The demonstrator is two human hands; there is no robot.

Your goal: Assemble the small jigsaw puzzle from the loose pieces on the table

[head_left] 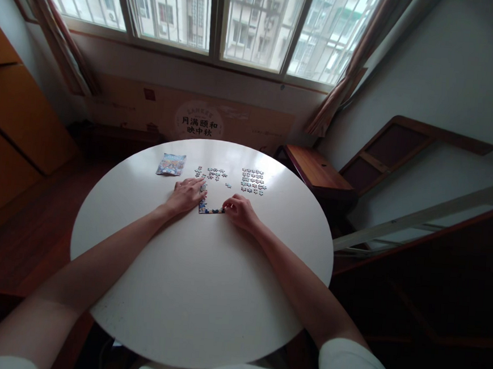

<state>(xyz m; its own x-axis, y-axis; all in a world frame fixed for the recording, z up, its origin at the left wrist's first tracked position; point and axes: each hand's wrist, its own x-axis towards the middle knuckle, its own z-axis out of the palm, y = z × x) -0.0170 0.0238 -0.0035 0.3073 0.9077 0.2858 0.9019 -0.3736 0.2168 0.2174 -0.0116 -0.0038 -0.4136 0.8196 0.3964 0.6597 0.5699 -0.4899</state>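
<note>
A partly joined jigsaw border (pixel 210 209) lies on the round white table (pixel 195 294), forming an L of coloured pieces. My left hand (pixel 187 194) lies flat with fingers stretched out, its fingertips on the left strip of the border. My right hand (pixel 238 209) is curled, fingertips pinched at the right end of the bottom strip; what it pinches is too small to name. Loose pieces (pixel 213 174) lie just beyond the hands, and a second batch of pieces (pixel 253 181) sits in rows to the right.
A small colourful picture card (pixel 171 164) lies at the far left of the table. A wooden side table (pixel 314 168) stands beyond the right rim. Orange cabinets (pixel 7 131) line the left wall, and a printed cardboard box (pixel 200 121) leans under the window.
</note>
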